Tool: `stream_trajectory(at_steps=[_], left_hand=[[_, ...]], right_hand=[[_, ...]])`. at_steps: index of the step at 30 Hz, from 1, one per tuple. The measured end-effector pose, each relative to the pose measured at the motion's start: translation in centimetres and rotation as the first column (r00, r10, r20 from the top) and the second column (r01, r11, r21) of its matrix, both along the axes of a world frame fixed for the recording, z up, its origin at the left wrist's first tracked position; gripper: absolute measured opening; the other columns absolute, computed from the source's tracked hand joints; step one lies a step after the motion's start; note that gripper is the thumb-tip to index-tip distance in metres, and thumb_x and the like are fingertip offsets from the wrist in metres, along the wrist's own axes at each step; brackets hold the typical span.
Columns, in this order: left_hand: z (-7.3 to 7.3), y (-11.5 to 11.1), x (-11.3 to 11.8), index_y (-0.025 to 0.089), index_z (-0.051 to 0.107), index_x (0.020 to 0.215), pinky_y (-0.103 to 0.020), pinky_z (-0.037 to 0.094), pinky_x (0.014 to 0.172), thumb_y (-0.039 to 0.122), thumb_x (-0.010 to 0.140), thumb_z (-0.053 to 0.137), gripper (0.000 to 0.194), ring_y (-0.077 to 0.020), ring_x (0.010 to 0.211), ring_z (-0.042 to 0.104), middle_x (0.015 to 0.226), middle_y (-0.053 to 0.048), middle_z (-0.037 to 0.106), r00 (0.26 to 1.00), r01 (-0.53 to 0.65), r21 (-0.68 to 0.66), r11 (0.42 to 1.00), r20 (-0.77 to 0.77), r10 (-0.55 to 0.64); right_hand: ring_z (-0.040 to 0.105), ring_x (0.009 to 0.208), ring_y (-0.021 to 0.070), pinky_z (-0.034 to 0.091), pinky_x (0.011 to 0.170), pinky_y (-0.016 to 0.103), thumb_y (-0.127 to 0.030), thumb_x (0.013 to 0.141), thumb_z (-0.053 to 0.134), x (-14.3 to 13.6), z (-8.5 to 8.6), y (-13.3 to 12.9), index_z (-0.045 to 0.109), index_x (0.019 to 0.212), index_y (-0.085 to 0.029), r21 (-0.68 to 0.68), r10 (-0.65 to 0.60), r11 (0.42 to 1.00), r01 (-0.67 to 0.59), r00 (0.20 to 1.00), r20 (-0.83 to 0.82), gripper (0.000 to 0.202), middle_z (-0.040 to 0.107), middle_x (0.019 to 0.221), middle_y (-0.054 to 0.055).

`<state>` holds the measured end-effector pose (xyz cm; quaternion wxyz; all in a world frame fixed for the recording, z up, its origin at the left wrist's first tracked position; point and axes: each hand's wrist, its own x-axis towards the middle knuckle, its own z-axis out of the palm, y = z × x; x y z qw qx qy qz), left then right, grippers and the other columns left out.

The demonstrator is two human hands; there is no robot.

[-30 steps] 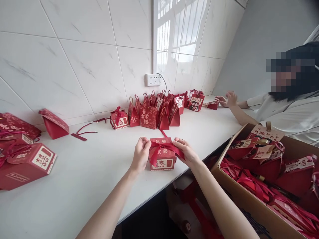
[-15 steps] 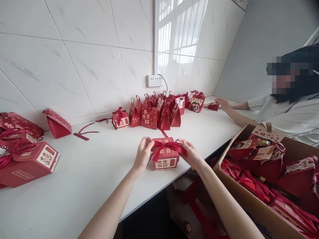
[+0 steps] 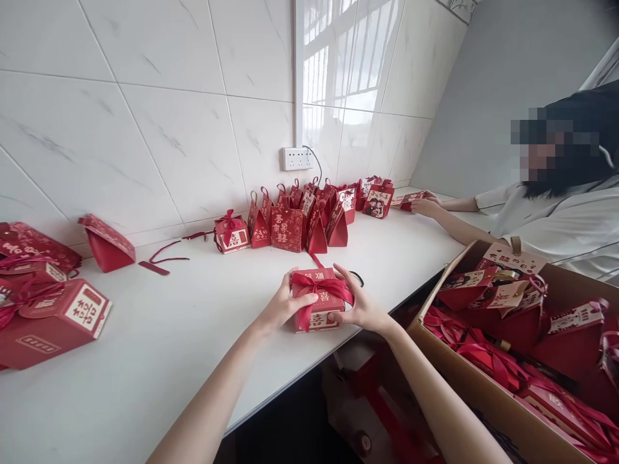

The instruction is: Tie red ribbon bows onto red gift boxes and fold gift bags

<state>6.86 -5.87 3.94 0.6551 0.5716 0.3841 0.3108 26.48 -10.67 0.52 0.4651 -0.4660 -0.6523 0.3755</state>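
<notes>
My left grip (image 3: 283, 304) and right grip (image 3: 366, 308), half closed, clasp opposite sides of the red box (image 3: 316, 322), on the counter (image 3: 169, 322) near its edge; my left thumb braces the bow (image 3: 314, 283), presumably for steadiness.

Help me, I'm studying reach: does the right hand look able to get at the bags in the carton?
Probably yes: the open carton stands beside that arm, its bags showing, though the right hand is on the ribboned box and would need freeing.
</notes>
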Motion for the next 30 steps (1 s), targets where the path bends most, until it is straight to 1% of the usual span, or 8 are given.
stream_trajectory(at_steps=[4,8,11,13,16,18,26,30], left_hand=[[0.0,-0.5,-0.2,0.031,0.005,0.144,-0.046,0.037,0.105,0.034,0.072,0.071,0.098,-0.0262,0.126,0.046,0.138,-0.008,0.045,0.984,0.159,0.092,0.983,0.070,-0.166],[-1.9,-0.5,0.2,0.028,0.007,0.145,-0.047,0.035,0.107,0.034,0.069,0.073,0.101,-0.0288,0.130,0.041,0.144,-0.012,0.038,0.937,0.344,0.275,0.898,-0.039,-0.347],[-4.0,-0.4,0.8,0.028,0.019,0.142,-0.048,0.041,0.102,0.035,0.070,0.072,0.090,-0.0317,0.130,0.040,0.149,-0.014,0.028,0.959,0.261,0.468,0.844,-0.226,-0.171],[-4.8,-0.4,1.1,0.027,0.034,0.134,-0.047,0.045,0.098,0.030,0.079,0.061,0.061,-0.0295,0.127,0.044,0.143,-0.012,0.038,0.975,0.172,0.696,0.697,-0.224,-0.017],[-4.9,-0.3,1.0,0.024,0.050,0.116,-0.043,0.043,0.100,0.019,0.081,0.054,0.036,-0.0258,0.122,0.049,0.125,-0.009,0.054,0.994,0.025,0.937,0.349,-0.060,0.089],[-4.6,-0.1,0.7,0.021,0.056,0.104,-0.039,0.047,0.093,0.017,0.081,0.052,0.024,-0.0234,0.108,0.057,0.109,-0.008,0.059,0.988,-0.019,0.969,0.246,-0.020,0.154],[-4.8,1.2,0.2,0.024,0.064,0.073,-0.034,0.052,0.075,0.028,0.081,0.044,0.021,-0.0216,0.091,0.059,0.094,-0.005,0.062,0.919,0.076,0.939,0.337,-0.197,0.342],[-4.8,1.1,0.1,0.024,0.064,0.074,-0.030,0.053,0.070,0.028,0.080,0.045,0.021,-0.0212,0.095,0.057,0.096,-0.004,0.061,0.919,0.126,0.922,0.366,-0.248,0.307]], right_hand=[[0.038,0.132,0.0304,0.039,0.103,0.048,-0.032,0.063,0.079,0.1,-0.4,-1.2,0.015,0.145,-0.029,0.135,-0.053,0.990,0.048,0.998,0.034,0.105,0.034,0.143,0.015],[0.036,0.133,0.0300,0.040,0.103,0.049,-0.025,0.067,0.075,1.1,-0.2,-3.8,0.018,0.143,-0.033,0.394,-0.312,0.891,0.226,0.935,0.170,0.096,0.033,0.144,0.012],[0.034,0.135,0.0294,0.042,0.103,0.050,-0.022,0.069,0.074,2.8,0.6,-6.7,0.018,0.143,-0.034,0.577,-0.504,0.767,0.279,0.820,0.273,0.093,0.034,0.144,0.011],[0.036,0.134,0.0295,0.047,0.098,0.048,-0.022,0.071,0.073,4.2,1.3,-8.9,0.018,0.142,-0.035,0.646,-0.574,0.721,0.252,0.739,0.352,0.091,0.035,0.143,0.012],[0.041,0.130,0.0314,0.051,0.093,0.049,-0.024,0.069,0.075,6.0,2.0,-12.2,0.021,0.141,-0.033,0.703,-0.672,0.661,0.262,0.624,0.398,0.092,0.036,0.141,0.013],[0.043,0.127,0.0320,0.050,0.093,0.050,-0.026,0.065,0.077,7.0,2.2,-14.0,0.021,0.141,-0.030,0.732,-0.753,0.587,0.346,0.565,0.337,0.095,0.035,0.139,0.015],[0.047,0.118,0.0309,0.045,0.093,0.053,-0.040,0.066,0.074,12.6,3.2,-20.2,0.026,0.136,-0.025,0.701,-0.912,0.405,0.587,0.207,0.354,0.086,0.042,0.127,0.013],[0.044,0.119,0.0351,0.038,0.098,0.055,-0.054,0.064,0.068,17.8,4.4,-23.9,0.028,0.134,-0.016,0.501,-0.948,0.102,0.860,-0.069,0.312,0.088,0.041,0.127,0.017]])
